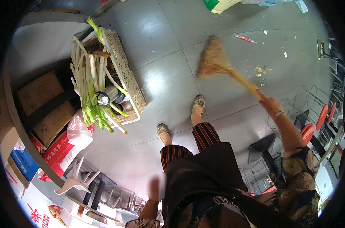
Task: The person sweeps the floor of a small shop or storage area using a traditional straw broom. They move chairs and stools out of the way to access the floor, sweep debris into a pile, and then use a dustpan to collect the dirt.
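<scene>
My right hand (270,106) is wrapped round the handle of a straw broom (214,60), out ahead of me to the right. The broom's bristle head is blurred and sits over the grey tiled floor, its handle slanting back to my hand. Right of the bristles lie a red strip (245,39), a tan scrap (263,70) and several small pale bits. Low in the view, my left hand (154,189) hangs beside my dark apron (199,171). It is smeared by motion, with a whitish blur along it; its fingers cannot be made out.
At left stands a cream plastic crate (121,62) with long leeks (90,83) across it. Cardboard boxes (41,95) and a plastic bag (80,129) are beyond. White chairs (79,178) stand lower left, red-seated stools (322,117) at right. A green-and-white sack (221,4) lies at the far edge.
</scene>
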The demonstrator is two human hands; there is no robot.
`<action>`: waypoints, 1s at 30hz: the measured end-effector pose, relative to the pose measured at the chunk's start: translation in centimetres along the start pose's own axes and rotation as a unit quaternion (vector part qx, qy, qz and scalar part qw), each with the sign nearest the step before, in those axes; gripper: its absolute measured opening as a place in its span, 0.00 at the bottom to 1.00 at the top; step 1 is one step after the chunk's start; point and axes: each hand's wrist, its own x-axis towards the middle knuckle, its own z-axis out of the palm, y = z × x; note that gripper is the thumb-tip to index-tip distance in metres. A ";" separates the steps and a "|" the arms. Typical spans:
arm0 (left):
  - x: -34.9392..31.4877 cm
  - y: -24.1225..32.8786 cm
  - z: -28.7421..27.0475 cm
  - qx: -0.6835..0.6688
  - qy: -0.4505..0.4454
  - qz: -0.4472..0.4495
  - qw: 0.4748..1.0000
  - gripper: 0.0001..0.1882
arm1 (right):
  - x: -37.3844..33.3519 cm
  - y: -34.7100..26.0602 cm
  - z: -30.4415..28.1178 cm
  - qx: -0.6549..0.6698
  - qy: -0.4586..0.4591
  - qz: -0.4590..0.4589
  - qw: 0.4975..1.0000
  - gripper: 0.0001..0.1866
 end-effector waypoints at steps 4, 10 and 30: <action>3.2 7.3 4.5 0.564 -0.014 0.202 0.801 0.17 | -4.0 6.3 -1.3 0.019 0.117 -0.023 0.993 0.33; 9.1 18.8 7.6 0.522 0.068 0.390 0.756 0.15 | -4.6 -6.9 -1.9 0.027 0.064 -0.159 0.985 0.31; 19.9 60.9 -15.9 0.725 0.365 0.199 0.549 0.31 | 2.8 -23.4 -20.3 -0.052 0.054 -0.192 0.979 0.27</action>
